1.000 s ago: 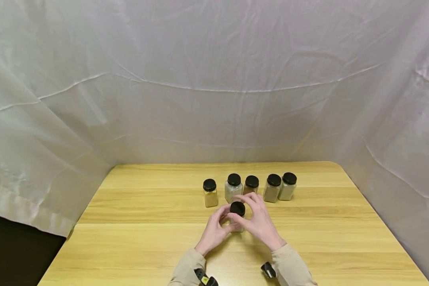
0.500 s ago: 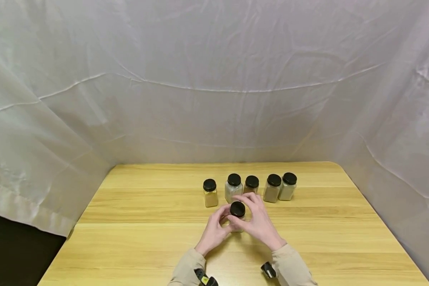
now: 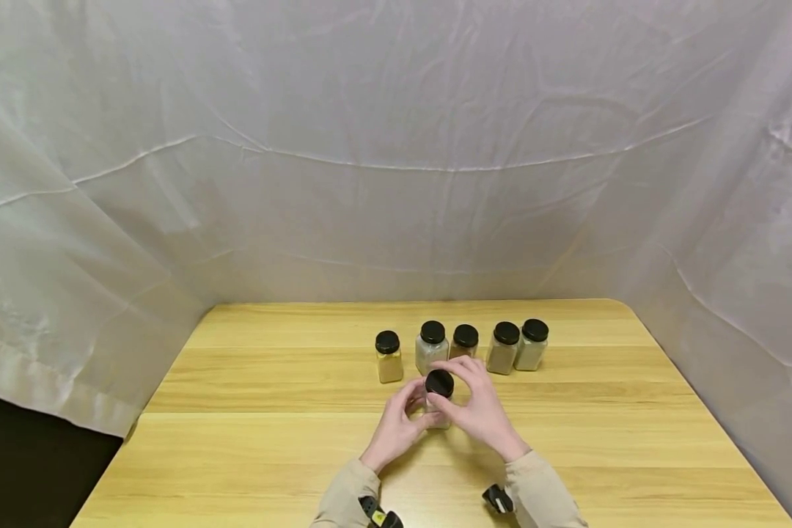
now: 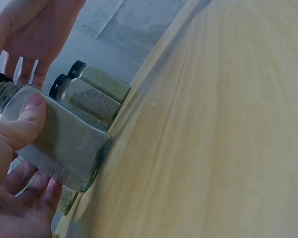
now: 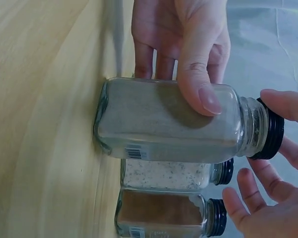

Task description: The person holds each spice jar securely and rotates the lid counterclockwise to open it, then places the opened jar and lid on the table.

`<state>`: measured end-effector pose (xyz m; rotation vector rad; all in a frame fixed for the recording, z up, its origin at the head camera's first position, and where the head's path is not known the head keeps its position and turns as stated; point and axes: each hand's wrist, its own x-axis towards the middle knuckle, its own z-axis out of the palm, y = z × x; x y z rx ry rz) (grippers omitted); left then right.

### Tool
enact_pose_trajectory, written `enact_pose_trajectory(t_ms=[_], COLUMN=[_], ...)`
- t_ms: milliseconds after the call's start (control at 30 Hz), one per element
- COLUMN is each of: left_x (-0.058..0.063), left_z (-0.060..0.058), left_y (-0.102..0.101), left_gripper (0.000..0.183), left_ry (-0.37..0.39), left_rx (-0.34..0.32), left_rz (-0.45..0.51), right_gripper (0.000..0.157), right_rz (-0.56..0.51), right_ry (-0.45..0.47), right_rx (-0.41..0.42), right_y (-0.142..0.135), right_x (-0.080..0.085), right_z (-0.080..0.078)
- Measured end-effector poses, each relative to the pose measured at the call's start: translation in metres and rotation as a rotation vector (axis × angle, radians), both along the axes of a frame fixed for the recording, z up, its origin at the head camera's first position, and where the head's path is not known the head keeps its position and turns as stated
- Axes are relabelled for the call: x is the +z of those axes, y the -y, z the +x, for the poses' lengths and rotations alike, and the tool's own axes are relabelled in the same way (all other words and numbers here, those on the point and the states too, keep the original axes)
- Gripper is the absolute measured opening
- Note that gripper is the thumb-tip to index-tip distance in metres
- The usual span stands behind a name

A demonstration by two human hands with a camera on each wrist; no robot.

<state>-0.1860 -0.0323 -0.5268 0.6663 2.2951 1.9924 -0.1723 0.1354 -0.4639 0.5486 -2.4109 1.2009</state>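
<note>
A square glass spice jar (image 5: 164, 119) of greyish powder stands upright on the table in front of the person. The left hand (image 3: 397, 427) grips its body, thumb (image 4: 32, 116) on the near face and fingers behind it. At the top, the right hand (image 3: 480, 414) pinches the black lid (image 3: 439, 383) between thumb and fingers. Its thumb (image 5: 283, 105) lies on the lid's rim in the right wrist view. Bare threaded glass of the neck (image 5: 252, 126) shows below the lid.
Several similar black-lidded jars stand in a row behind: a yellowish one (image 3: 389, 359) at left, a white speckled one (image 3: 432, 348), a brown one (image 5: 161, 208), and two greyish-green ones, the nearer (image 3: 503, 348) beside the farther (image 3: 532, 346). A pale curtain (image 3: 396, 220) surrounds the wooden table (image 3: 251, 455).
The right thumb has shifted slightly along the lid, and the lid sits a touch higher and to the right. The left hand and the jars behind stay put.
</note>
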Motion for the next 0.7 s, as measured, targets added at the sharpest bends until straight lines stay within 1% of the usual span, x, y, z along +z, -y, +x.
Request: enact_pose_trajectory(t_ms=[133,200,433,533,700], left_x=[0.0014,0.0015,-0.0004,0.0003,0.0020], left_z=[-0.0002,-0.0001,0.0001,0.0003,0.0017], left_y=[-0.0005,-0.0004,0.0006,0.0007,0.0002], left_gripper=[0.057,0.057,0.056,0.058,0.058], left_ry=[0.034,0.041,0.001,0.010,0.034], left_rx=[-0.003,-0.007,-0.011,-0.009,-0.007], left_rz=[0.009,0.013,-0.005,-0.007,0.001], right_gripper=[0.045,0.044,0.039,0.040,0.044], right_rz=[-0.053,-0.078,-0.174,-0.201,-0.208], right_ry=[0.048,0.053,0.004,-0.002,-0.020], right_rx=[0.036,0.054,0.134,0.150,0.150], right_y=[-0.0029,-0.0042,-0.0079,-0.0083,-0.0085], right_x=[0.0004,0.0004,-0.0011,-0.0011,-0.0018], right_z=[0.0004,0.0005,-0.0006,-0.0006,-0.0005])
